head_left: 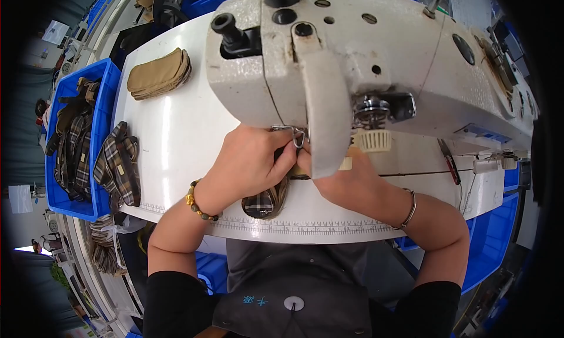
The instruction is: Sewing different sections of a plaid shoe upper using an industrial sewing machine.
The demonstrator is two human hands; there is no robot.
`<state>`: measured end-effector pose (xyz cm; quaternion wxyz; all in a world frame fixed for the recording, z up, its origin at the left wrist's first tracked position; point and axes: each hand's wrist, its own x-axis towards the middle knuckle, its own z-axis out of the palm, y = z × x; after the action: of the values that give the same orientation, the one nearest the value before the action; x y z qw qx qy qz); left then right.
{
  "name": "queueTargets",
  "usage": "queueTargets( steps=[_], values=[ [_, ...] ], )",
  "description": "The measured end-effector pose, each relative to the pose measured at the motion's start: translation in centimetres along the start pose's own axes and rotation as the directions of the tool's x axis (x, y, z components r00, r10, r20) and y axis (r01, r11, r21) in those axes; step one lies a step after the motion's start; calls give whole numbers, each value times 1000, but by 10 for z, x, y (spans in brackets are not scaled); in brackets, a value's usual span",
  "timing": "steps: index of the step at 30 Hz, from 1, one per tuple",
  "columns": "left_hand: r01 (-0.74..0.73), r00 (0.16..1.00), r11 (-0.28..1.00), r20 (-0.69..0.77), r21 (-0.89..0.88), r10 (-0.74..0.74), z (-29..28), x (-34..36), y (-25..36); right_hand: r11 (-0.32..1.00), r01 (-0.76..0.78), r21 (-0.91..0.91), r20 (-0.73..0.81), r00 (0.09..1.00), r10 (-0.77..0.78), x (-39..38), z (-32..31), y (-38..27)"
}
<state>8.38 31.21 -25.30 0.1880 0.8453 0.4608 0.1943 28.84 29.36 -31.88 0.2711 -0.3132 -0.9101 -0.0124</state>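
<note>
A white sewing machine (382, 44) stands over the table, and both hands meet beneath its needle end. My left hand (249, 159) is closed, thumb and forefinger pinching the edge of a small plaid and tan fabric piece (262, 206) by the needle. The near end of that piece hangs out below my left palm, toward the table's front edge. From the other side my right hand (352, 185) reaches in with curled fingers at the same fabric. The machine's front cover partly hides its fingertips, so its hold is not plain to see.
A stack of tan fabric pieces (158, 73) lies at the back left. Beside the blue bin (108, 144) of plaid pieces rests another plaid piece (120, 164). Thread snips (450, 161) lie at the right. A ruler strip (305, 226) runs along the front edge.
</note>
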Motion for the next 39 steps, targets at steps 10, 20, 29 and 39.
queueTargets(
  steps=[10, 20, 29, 39],
  values=[
    [-132, 985, 990, -107, 39, 136, -8, -5, -9, 998, -50, 24, 9, 999, 50, 6, -10, -2],
    [-317, 941, 943, -156, -99, 299, -4, -4, -17, 999, 23, 35, 111, 993, -26, 3, -24, -16],
    [-64, 997, 949, -21, 309, 74, -15, -11, 16, 976, 184, -114, 161, 973, -165, -7, -25, -34],
    [-268, 918, 870, -163, 415, 361, 21, -18, 15, 969, 232, -87, 281, 939, -200, -11, -33, -48]
  ],
)
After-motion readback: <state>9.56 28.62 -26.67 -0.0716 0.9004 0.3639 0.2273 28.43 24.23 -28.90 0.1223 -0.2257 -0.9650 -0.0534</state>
